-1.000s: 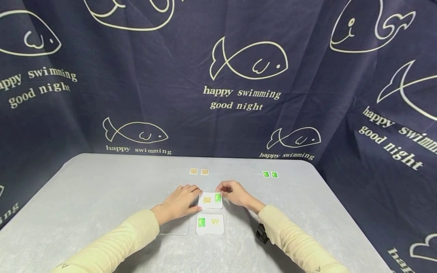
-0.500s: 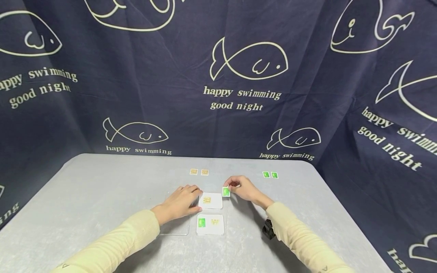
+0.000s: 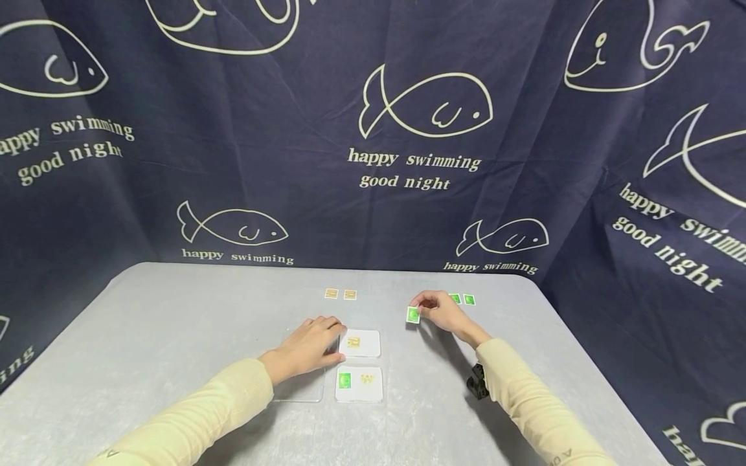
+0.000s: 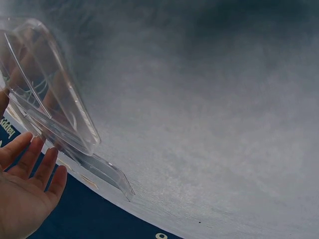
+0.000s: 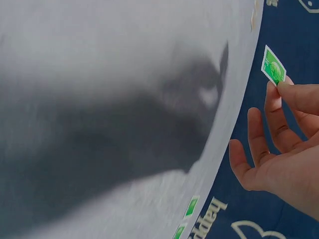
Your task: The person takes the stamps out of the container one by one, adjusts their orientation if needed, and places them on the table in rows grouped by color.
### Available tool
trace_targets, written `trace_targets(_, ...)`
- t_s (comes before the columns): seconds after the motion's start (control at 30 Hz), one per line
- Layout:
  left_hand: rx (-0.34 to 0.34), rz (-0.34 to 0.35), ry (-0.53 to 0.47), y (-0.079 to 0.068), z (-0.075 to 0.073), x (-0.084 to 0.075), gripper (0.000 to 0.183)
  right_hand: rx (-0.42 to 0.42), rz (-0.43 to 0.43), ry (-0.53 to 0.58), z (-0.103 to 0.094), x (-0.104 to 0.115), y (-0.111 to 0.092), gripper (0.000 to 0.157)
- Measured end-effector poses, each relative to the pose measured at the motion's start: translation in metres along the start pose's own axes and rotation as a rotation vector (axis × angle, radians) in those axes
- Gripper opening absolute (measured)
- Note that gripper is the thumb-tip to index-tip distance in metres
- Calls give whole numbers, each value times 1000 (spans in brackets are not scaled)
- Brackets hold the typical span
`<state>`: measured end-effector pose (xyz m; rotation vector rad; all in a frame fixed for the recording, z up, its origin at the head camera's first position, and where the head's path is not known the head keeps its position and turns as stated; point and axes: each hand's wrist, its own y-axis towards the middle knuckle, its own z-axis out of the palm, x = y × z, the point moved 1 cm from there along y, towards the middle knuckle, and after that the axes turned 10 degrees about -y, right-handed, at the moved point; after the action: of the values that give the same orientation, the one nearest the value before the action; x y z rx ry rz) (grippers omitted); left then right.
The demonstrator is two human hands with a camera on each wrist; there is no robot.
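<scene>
Head view: the right hand pinches a green stamp, now off the white card beside the relaxed left hand; one brown stamp remains there.

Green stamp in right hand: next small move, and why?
I'd likely move the held stamp right and lower it beside the two green stamps. The right hand pinches it above the table, near that matching pair; the brown stamps lie together too.

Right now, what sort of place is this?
Probably a curtained-off tabletop workspace, maybe a recording setup: a dark fish-print curtain hangs behind and on both sides of a grey table, with small green stamps set out on it.
</scene>
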<state>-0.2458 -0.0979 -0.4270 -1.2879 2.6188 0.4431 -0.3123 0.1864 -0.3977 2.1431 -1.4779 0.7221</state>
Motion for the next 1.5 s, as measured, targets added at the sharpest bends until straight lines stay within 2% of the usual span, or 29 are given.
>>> trace_targets(0.43, 8, -1, 5, -1, -1, -2, 50, -75, 82, -21, -25, -31, 6, 16)
trace_targets(0.73, 9, -16, -1, 0, -2, -2, 49, -119, 73, -66, -35, -46, 15, 18)
trace_targets(1.07, 0, 0, 2, 0, 0, -1, 47, -159, 144, -113, -40, -54, 19, 20)
trace_targets(1.33, 3, -5, 8, 1, 0, -1, 47, -173, 161, -115, -39, -60, 24, 18)
trace_targets(1.5, 12, -10, 8, 0, 0, -2, 48, -194, 144, -129, -37, -62, 26, 17)
